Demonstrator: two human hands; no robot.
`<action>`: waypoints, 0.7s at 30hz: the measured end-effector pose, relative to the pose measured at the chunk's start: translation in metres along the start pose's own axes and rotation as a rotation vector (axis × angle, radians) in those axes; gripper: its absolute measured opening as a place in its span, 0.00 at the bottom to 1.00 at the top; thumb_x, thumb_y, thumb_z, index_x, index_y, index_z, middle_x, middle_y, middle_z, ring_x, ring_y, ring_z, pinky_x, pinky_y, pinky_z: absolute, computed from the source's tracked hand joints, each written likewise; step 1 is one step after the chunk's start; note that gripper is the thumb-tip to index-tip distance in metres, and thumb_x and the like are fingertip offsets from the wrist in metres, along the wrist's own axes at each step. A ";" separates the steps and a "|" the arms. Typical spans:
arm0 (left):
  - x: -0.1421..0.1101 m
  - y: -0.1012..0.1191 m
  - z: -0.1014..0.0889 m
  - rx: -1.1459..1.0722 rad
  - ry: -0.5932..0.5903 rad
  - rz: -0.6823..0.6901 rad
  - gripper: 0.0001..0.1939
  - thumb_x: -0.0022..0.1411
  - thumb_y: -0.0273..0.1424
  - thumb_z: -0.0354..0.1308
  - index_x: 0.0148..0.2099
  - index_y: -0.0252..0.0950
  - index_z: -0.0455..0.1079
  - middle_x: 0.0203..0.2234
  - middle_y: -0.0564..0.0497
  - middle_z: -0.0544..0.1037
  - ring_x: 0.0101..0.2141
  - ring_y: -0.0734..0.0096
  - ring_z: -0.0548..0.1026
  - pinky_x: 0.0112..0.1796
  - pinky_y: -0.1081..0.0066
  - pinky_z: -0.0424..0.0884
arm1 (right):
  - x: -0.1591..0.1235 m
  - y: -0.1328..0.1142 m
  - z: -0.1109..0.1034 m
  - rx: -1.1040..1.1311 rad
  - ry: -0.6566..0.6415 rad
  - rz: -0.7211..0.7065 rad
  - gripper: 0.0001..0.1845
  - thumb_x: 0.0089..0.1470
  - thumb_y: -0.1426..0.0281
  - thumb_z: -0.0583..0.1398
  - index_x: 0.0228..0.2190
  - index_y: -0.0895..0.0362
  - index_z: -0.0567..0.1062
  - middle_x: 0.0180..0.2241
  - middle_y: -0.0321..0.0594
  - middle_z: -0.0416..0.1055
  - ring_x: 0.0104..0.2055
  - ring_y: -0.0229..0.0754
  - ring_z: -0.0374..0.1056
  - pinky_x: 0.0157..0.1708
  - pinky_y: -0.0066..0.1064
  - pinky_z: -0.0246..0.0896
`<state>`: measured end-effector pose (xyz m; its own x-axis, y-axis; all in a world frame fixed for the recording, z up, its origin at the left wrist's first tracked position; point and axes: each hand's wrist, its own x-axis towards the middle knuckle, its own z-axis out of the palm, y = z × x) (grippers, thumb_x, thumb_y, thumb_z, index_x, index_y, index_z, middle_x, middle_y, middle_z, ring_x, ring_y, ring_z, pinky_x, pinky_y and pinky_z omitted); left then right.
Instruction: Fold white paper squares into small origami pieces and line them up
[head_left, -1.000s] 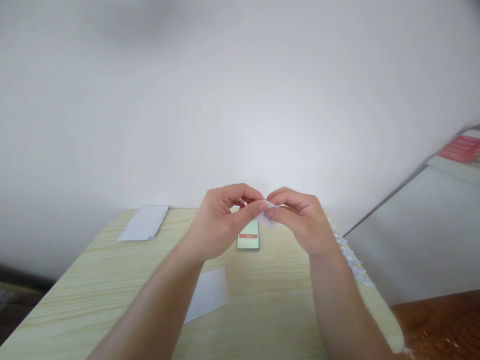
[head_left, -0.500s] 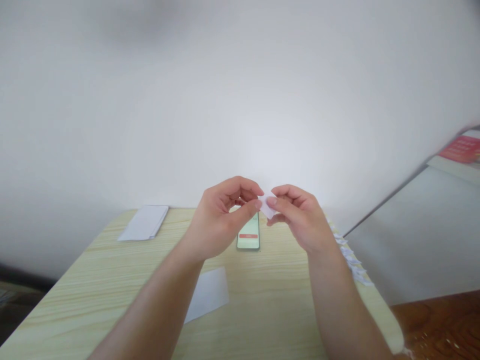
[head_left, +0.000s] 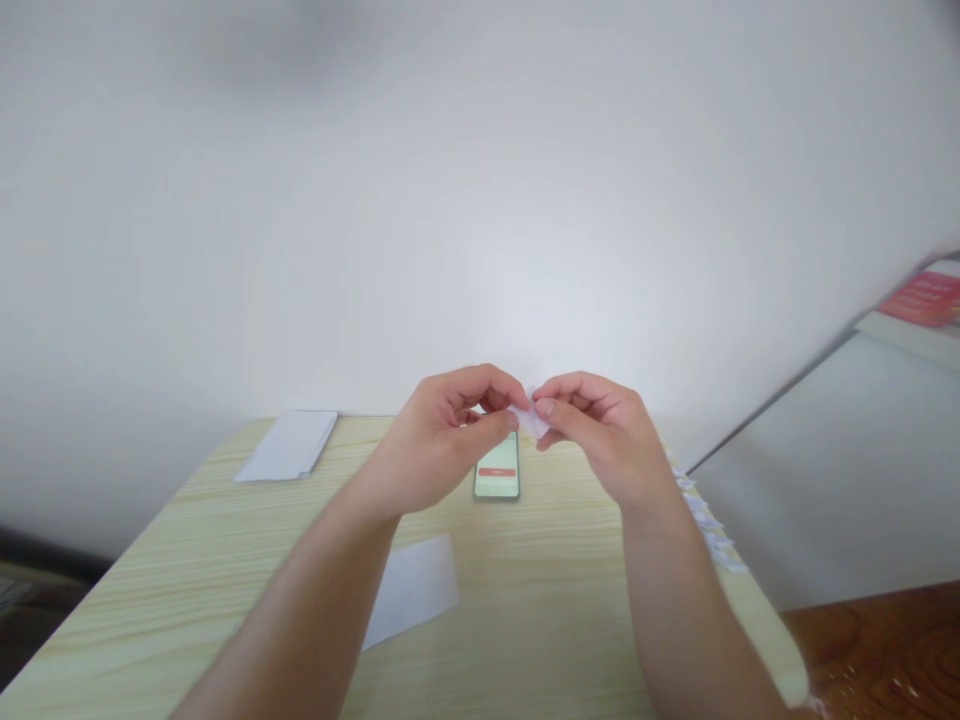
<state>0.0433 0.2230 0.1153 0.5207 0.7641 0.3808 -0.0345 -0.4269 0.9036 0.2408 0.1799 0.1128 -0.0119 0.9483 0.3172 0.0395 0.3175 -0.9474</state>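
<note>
At the centre of the frame, a small white paper piece [head_left: 532, 420] is pinched between the left hand [head_left: 450, 435] and right hand [head_left: 600, 425], its folds blurred and partly covered by fingers. Below, the phone's [head_left: 496, 480] top and a loose sheet's [head_left: 416, 585] left side are hidden.

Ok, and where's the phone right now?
In the head view, the phone lies on the table near the middle, partly behind the left hand, beyond the loose paper sheet.
</note>
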 end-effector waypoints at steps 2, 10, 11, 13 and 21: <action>-0.001 -0.001 -0.001 0.030 -0.005 0.019 0.04 0.66 0.28 0.60 0.41 0.38 0.76 0.32 0.50 0.78 0.34 0.69 0.73 0.34 0.69 0.70 | -0.001 -0.001 -0.001 -0.016 -0.007 0.011 0.08 0.56 0.64 0.69 0.37 0.53 0.82 0.31 0.37 0.78 0.30 0.39 0.74 0.33 0.35 0.76; -0.002 0.003 0.000 0.248 -0.024 0.014 0.06 0.68 0.32 0.59 0.45 0.42 0.77 0.36 0.51 0.79 0.32 0.71 0.73 0.30 0.72 0.68 | -0.003 0.000 -0.004 -0.125 0.014 0.008 0.09 0.52 0.68 0.69 0.38 0.53 0.80 0.29 0.34 0.75 0.32 0.40 0.72 0.34 0.35 0.69; -0.003 0.004 0.000 0.266 -0.027 0.012 0.07 0.68 0.32 0.58 0.45 0.43 0.77 0.34 0.52 0.78 0.30 0.72 0.71 0.29 0.73 0.68 | -0.003 0.000 -0.003 -0.142 0.019 0.007 0.09 0.52 0.68 0.69 0.38 0.53 0.80 0.29 0.34 0.74 0.32 0.40 0.71 0.34 0.35 0.68; -0.004 0.004 0.001 0.301 -0.023 0.021 0.07 0.68 0.30 0.58 0.43 0.43 0.78 0.29 0.53 0.76 0.26 0.73 0.68 0.26 0.74 0.65 | -0.003 0.000 -0.003 -0.169 0.023 0.012 0.09 0.52 0.69 0.69 0.38 0.53 0.80 0.29 0.34 0.74 0.32 0.40 0.70 0.33 0.34 0.66; -0.005 0.005 0.000 0.339 -0.022 0.122 0.10 0.66 0.25 0.58 0.39 0.42 0.79 0.32 0.52 0.79 0.31 0.72 0.72 0.25 0.75 0.66 | -0.003 -0.001 -0.005 -0.182 -0.001 0.029 0.09 0.51 0.68 0.69 0.36 0.53 0.79 0.31 0.35 0.74 0.30 0.38 0.68 0.29 0.32 0.63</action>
<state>0.0410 0.2168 0.1183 0.5486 0.6888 0.4739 0.1858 -0.6531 0.7341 0.2453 0.1766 0.1129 -0.0092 0.9571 0.2895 0.2202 0.2844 -0.9331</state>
